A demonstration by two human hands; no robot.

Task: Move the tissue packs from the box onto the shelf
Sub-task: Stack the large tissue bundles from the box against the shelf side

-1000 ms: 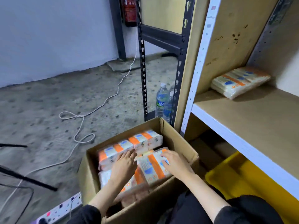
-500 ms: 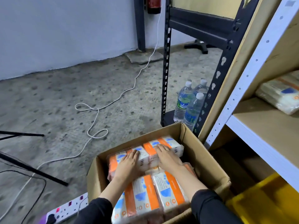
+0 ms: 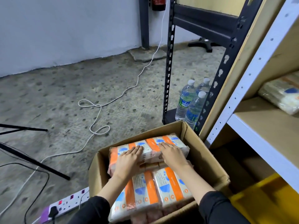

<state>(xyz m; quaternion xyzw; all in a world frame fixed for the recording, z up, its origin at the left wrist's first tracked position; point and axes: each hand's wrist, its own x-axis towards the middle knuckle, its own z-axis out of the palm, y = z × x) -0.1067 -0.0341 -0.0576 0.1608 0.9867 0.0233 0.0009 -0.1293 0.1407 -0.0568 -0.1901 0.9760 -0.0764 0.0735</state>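
pack [image 3: 150, 143]: far end of box [image 3: 208, 157], long axis crosswise | hands: left hand [image 3: 129, 160], right hand [image 3: 174, 156] flat on it, fingers straight | shelf [image 3: 265, 120]: right of box, higher; right hand nearer

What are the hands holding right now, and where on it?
Nothing clearly gripped. The left hand and right hand lie flat, fingers straight, on the top face of the far tissue pack in the box, either side of its middle.

Three water bottles [image 3: 184, 102], one cardboard box [image 3: 208, 162]
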